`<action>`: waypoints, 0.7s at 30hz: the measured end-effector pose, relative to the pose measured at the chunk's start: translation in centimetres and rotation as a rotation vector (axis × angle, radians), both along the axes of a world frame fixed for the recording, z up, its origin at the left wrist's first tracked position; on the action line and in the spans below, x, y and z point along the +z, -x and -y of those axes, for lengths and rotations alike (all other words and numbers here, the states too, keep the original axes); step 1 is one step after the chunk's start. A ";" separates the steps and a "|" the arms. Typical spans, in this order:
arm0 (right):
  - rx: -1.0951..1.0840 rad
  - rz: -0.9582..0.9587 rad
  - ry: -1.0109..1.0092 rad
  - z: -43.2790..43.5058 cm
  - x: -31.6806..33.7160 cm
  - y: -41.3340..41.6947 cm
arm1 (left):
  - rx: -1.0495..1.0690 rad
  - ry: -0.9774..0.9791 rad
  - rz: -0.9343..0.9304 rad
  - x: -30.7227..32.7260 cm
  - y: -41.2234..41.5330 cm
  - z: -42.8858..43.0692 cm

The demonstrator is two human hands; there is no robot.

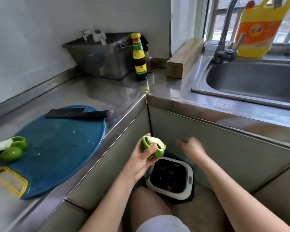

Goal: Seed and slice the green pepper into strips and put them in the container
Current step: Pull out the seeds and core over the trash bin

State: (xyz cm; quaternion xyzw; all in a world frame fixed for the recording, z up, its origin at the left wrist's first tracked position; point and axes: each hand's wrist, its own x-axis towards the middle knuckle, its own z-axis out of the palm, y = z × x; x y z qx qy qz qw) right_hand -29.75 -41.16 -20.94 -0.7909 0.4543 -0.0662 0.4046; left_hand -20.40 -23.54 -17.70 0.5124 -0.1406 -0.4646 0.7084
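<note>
My left hand (145,156) holds a green pepper half (153,146), cut side up with white pith showing, over a white-rimmed bin (170,178) on the floor. My right hand (191,146) is just to the right of it, blurred, fingers curled with what may be bits pinched at the fingertips. The other pepper half (8,148) lies at the left edge of the blue round cutting board (60,148) on the steel counter. A black cleaver (79,113) rests across the far side of the board. A grey metal container (100,57) stands at the back against the wall.
A dark sauce bottle (139,57) with a yellow cap stands beside the container, a long wooden box (184,59) to its right. The sink (254,79) with its faucet (224,30) is at the right, a yellow oil jug (259,29) behind it. My bare knee (147,203) is below.
</note>
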 end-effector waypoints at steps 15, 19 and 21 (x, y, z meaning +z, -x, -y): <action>0.607 0.152 0.313 -2.3 1.8 0.2 | -0.159 0.070 0.011 -5.2 1.1 1.7; 0.586 0.009 0.506 -3.0 0.9 -0.7 | -0.085 -0.016 0.087 -6.1 1.6 2.8; 0.549 -0.026 0.568 -3.3 1.0 -1.0 | 0.006 -0.076 0.087 -6.1 2.0 3.7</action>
